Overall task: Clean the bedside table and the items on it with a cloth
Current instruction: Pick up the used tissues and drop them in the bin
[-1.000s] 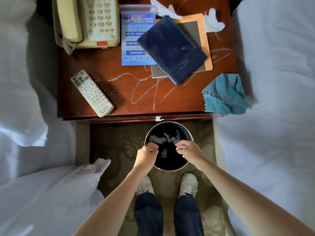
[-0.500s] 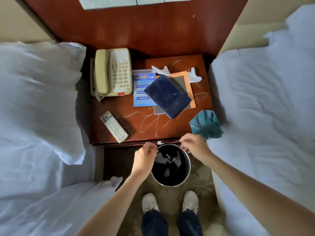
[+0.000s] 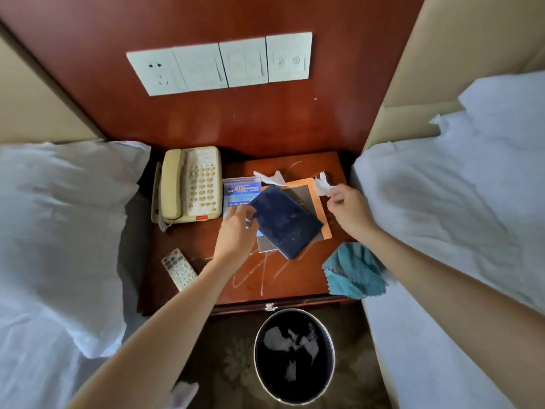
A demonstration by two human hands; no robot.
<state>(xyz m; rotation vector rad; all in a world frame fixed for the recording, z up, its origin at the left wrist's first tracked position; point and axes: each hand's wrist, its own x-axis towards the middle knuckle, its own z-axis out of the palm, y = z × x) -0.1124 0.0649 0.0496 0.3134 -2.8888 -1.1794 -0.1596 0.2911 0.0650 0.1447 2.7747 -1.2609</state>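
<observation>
Pinching a white tissue scrap (image 3: pixel 323 184) near the tabletop's (image 3: pixel 295 287) right rear edge, the right hand (image 3: pixel 349 209) hovers beside the bed (image 3: pixel 442 202). The left hand (image 3: pixel 236 231) meets the navy booklet's (image 3: pixel 287 221) corner; whether it grips, I cannot tell. The teal cloth (image 3: pixel 354 273) overhangs the front right corner. A telephone (image 3: pixel 191 184) and remote (image 3: pixel 180 268) crowd the left; bare wood lies front-centre.

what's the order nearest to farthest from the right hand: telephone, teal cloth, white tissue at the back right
1. white tissue: back right, pinched in the fingers of the right hand.
2. teal cloth: front right, beside the forearm.
3. telephone: back left, across the table top.
</observation>
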